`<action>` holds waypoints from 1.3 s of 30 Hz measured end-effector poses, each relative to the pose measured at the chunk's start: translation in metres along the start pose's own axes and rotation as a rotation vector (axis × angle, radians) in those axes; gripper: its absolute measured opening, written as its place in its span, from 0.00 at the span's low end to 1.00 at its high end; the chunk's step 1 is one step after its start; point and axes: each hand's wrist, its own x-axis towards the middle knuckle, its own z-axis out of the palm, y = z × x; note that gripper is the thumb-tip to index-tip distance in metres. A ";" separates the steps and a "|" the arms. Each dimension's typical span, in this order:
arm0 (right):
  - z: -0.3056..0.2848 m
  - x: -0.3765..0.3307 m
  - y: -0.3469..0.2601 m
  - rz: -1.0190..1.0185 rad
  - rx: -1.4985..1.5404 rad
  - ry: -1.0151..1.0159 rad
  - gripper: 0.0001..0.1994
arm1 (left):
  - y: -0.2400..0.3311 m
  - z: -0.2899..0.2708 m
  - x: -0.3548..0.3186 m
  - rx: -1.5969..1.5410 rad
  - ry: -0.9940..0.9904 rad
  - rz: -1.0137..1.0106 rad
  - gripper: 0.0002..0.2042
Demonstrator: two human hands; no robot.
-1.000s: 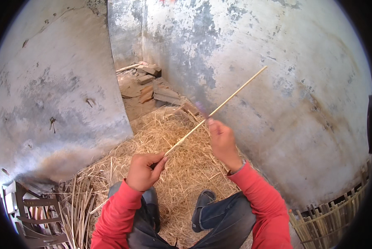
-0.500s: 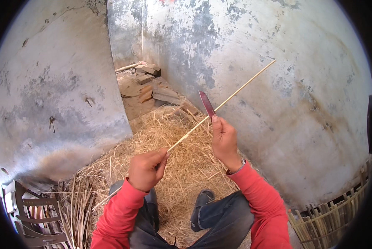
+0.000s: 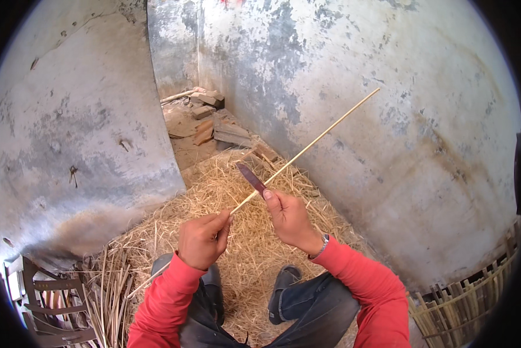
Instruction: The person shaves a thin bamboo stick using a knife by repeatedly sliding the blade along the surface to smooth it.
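A long, thin, pale stick, like a bamboo strip (image 3: 324, 132), slants up to the right in front of me. My left hand (image 3: 204, 238) is closed round its lower part, and its tail comes out behind my left forearm. In my right hand (image 3: 295, 220) is a knife (image 3: 251, 178) with a dark reddish blade, pointing up and left. The blade crosses the stick a short way above my left fingers and seems to touch it. My right fist hides the knife's handle.
Pale shavings (image 3: 243, 278) cover the floor round my shoes. Loose strips (image 3: 106, 290) and a dark chair (image 3: 54, 298) are at lower left. Bricks (image 3: 231, 130) lie by the wall corner. A slatted bamboo basket (image 3: 463, 310) stands at lower right, beside the peeling wall (image 3: 399, 191).
My right hand has slid the knife down and left along the stick, closer to my left hand. The left hand has barely moved; the stick's far tip dipped slightly.
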 end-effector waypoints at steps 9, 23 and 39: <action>-0.002 -0.001 0.005 0.014 0.006 -0.017 0.22 | 0.001 0.001 0.000 -0.025 0.000 -0.007 0.07; -0.007 0.002 0.006 -0.055 -0.122 -0.011 0.23 | -0.002 0.003 -0.001 -0.040 -0.012 -0.022 0.06; -0.003 0.007 0.000 -0.061 -0.131 0.001 0.21 | 0.001 0.005 -0.001 -0.214 -0.125 -0.179 0.07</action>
